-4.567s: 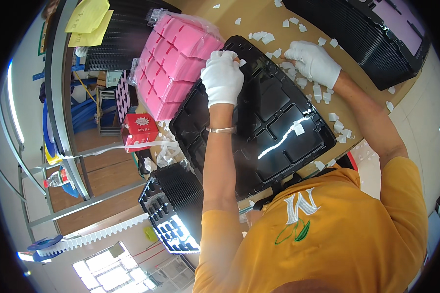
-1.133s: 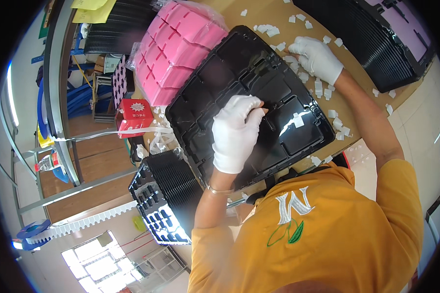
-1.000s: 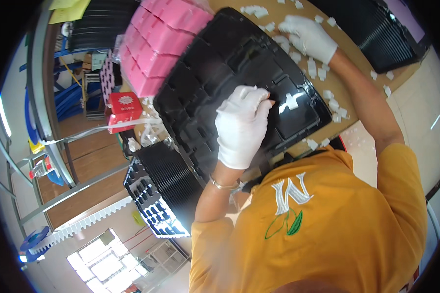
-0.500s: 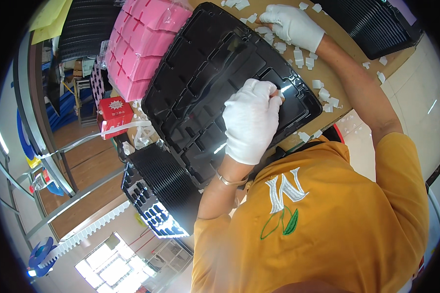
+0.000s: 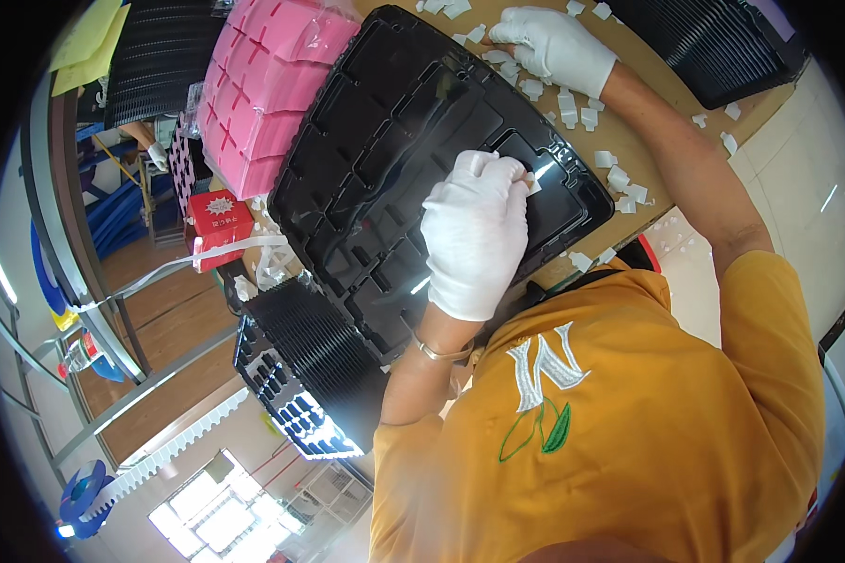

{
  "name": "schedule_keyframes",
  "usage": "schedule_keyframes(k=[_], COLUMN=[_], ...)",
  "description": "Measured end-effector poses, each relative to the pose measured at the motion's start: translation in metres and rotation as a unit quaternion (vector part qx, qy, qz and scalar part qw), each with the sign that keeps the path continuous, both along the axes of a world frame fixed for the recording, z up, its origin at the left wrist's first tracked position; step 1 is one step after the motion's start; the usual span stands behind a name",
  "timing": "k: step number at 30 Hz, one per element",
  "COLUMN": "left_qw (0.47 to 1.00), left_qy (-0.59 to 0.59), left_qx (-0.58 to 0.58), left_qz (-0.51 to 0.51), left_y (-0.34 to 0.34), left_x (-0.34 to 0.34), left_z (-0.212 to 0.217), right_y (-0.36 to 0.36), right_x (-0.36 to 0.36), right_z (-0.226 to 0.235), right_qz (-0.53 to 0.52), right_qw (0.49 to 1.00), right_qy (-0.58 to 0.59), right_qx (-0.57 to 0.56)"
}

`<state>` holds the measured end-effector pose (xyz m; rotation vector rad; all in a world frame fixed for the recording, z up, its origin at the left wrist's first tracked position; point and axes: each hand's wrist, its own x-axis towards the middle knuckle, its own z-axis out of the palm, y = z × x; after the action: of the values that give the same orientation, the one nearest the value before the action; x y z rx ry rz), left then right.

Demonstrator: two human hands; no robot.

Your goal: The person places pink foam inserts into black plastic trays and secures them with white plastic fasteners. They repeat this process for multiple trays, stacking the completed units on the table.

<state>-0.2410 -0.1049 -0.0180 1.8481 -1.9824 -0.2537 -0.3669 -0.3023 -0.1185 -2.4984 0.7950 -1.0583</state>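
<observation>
"Across the brown tabletop (image 5: 674, 103), what reaches you from the rig?"

"I see a black compartment tray (image 5: 385, 141) lying aslant, beside the pink foam blocks (image 5: 263, 103). White tabs (image 5: 567, 108) litter the board beyond it."

"And the grip?"

"The gloved left hand (image 5: 474, 235) is over the tray, fingers curled nearly closed, a white piece (image 5: 534, 183) showing at the tips; I can't tell whether it's pinched. The gloved right hand (image 5: 552, 47) bends loosely among the tabs, its hold hidden from me."

"Around them?"

"Stacked black trays (image 5: 314, 324), a red box (image 5: 218, 214), a bright window (image 5: 216, 507), pale floor tiles (image 5: 798, 159)."
</observation>
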Motion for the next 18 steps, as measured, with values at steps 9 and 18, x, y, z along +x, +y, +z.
schedule_keyframes(k=[9, 18], left_qw=[0.999, 0.982], left_qy=[-0.033, -0.120], left_qx=[-0.002, -0.130], left_qz=[-0.010, -0.063], left_y=[-0.008, 0.012], left_x=[0.001, -0.007], left_z=[-0.004, -0.010], right_y=[-0.002, 0.002], right_x=[0.001, -0.001], right_z=[-0.003, 0.003], right_qz=[0.004, -0.006], right_qw=[1.000, 1.000], right_qy=[-0.011, 0.007], right_qx=[-0.007, 0.005])
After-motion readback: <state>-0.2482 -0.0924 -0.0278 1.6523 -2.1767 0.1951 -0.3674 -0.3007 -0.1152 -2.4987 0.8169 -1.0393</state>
